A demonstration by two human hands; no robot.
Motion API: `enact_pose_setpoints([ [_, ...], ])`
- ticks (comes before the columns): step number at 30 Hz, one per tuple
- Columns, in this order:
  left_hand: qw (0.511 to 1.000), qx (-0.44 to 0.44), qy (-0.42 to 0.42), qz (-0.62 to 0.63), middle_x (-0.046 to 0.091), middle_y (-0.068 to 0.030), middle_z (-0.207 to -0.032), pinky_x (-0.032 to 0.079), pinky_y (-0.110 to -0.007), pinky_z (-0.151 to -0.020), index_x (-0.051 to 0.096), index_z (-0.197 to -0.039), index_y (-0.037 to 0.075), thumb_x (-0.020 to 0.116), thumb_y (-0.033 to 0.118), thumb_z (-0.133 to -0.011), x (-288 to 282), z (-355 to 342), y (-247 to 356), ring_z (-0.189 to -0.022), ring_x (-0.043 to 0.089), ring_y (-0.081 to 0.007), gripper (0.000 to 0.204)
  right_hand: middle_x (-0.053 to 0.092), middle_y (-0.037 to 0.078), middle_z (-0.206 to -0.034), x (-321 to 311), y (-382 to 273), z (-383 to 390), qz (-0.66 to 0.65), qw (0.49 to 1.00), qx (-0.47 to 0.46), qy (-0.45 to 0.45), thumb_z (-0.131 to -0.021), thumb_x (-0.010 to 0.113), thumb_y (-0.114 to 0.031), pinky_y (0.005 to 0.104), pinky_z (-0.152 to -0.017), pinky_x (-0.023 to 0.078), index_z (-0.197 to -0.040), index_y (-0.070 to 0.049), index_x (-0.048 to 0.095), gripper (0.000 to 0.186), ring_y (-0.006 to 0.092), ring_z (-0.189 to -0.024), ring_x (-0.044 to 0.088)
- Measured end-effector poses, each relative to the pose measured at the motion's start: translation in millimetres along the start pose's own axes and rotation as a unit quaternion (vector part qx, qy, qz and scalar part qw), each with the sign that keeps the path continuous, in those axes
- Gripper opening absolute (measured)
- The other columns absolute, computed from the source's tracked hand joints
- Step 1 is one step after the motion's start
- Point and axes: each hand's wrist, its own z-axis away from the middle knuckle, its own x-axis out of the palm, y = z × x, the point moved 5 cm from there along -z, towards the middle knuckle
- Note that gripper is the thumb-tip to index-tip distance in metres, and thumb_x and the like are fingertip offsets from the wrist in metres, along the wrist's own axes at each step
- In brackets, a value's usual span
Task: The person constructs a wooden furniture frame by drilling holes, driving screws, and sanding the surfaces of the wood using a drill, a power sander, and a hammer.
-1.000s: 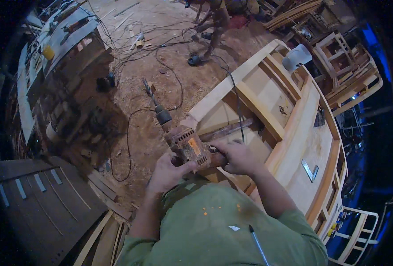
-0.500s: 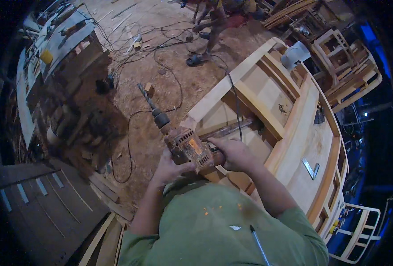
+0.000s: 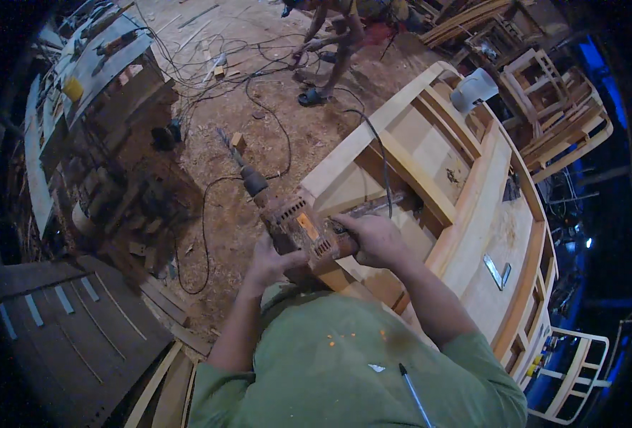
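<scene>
1. A corded drill (image 3: 298,227) is held in both hands, just above the near corner of a pale wooden frame (image 3: 465,214).
2. The drill body is gripped from the left and below by the left hand (image 3: 269,260), with the fingers wrapped up against its underside.
3. The rear handle is closed on by the right hand (image 3: 376,239), with the fingers curled fully around it.
4. The drill is pointed away from the person and to the left, with the chuck (image 3: 253,182) and bit held out over the floor (image 3: 259,107), which is covered in sawdust.
5. A black cable (image 3: 205,235) is seen trailing in loops across the floor to the left of the drill.
6. The frame is laid flat to the right; a small metal piece (image 3: 497,271) is set on its broad board.
7. A green shirt (image 3: 344,364) is worn, and a pen (image 3: 415,396) is seen at its front.
8. A workbench (image 3: 91,57) loaded with tools is found at the upper left.
9. The legs of another person (image 3: 337,50) are seen at the top, well apart from the drill.
10. Wooden chair frames (image 3: 551,107) are stacked at the upper right.
</scene>
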Motion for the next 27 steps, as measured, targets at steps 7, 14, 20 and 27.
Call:
enact_pose_setpoints([
  [7, 0.997, -0.054, 0.012, -0.046, 0.058, -0.0073, -0.122, 0.044, -0.037, -0.101, 0.047, -0.132, 0.000, 0.085, 0.017, -0.067, -22, -14, -24, -0.112, 0.057, -0.0203, 0.077, 0.068, 0.014, -0.097, 10, -2, -3, -0.019, 0.998, 0.067, 0.000, -0.064, 0.070, -0.010, 0.0450, -0.077, 0.052, -0.125, -0.016, 0.055, 0.064, 0.0362, -0.089, 0.065],
  [14, 0.998, -0.017, 0.044, 0.043, 0.057, -0.0074, -0.123, 0.044, -0.036, -0.101, 0.046, -0.133, 0.000, 0.085, 0.024, -0.065, -20, -11, -38, -0.113, 0.057, -0.0200, 0.082, 0.067, 0.020, -0.093, 11, -6, 0, -0.018, 0.998, 0.067, 0.003, -0.068, 0.069, -0.012, 0.0476, -0.077, 0.052, -0.127, -0.014, 0.051, 0.062, 0.0385, -0.090, 0.065],
  [20, 0.996, -0.008, 0.018, 0.081, 0.056, -0.0076, -0.125, 0.043, -0.038, -0.103, 0.045, -0.135, 0.001, 0.086, 0.026, -0.063, -17, -13, -36, -0.115, 0.056, -0.0219, 0.086, 0.067, 0.019, -0.096, 14, -8, 3, -0.036, 0.995, 0.091, 0.021, -0.071, 0.070, -0.017, 0.0478, -0.078, 0.051, -0.128, -0.014, 0.051, 0.060, 0.0382, -0.091, 0.065],
  [27, 0.993, -0.011, 0.022, 0.111, 0.054, -0.0078, -0.128, 0.042, -0.039, -0.105, 0.043, -0.137, 0.002, 0.087, 0.026, -0.061, -13, -13, -30, -0.120, 0.053, -0.0224, 0.091, 0.068, 0.017, -0.100, 14, -12, 5, -0.038, 0.995, 0.088, 0.034, -0.070, 0.072, -0.017, 0.0468, -0.077, 0.052, -0.127, -0.016, 0.052, 0.061, 0.0372, -0.091, 0.065],
])
